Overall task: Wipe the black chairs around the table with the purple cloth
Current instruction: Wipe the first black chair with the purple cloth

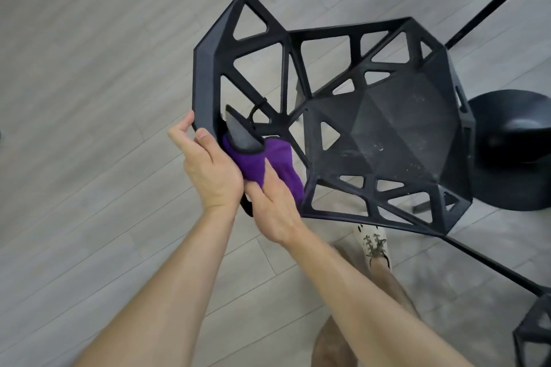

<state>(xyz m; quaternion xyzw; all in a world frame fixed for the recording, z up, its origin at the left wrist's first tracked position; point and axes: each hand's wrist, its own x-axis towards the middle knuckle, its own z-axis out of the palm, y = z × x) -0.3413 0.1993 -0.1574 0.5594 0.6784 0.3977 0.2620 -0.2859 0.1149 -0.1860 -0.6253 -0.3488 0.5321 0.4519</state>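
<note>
Against the backrest corner of the black chair [208, 68], the right hand [274, 205] pinches the purple cloth [280, 155]; the left hand [211, 170] grips the rim; wiping seems underway; next, likely, strokes toward the dusty seat [402, 134].

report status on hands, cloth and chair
Left hand grips black openwork plastic chair at its rim. Right hand holds purple cloth against the frame. Pale specks on seat. Round black table base close beside, not blocking.

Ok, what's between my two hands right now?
The cloth, bunched against the chair edge. The left hand grips that edge beside it and the right hand pinches the cloth. The head view shows this.
</note>
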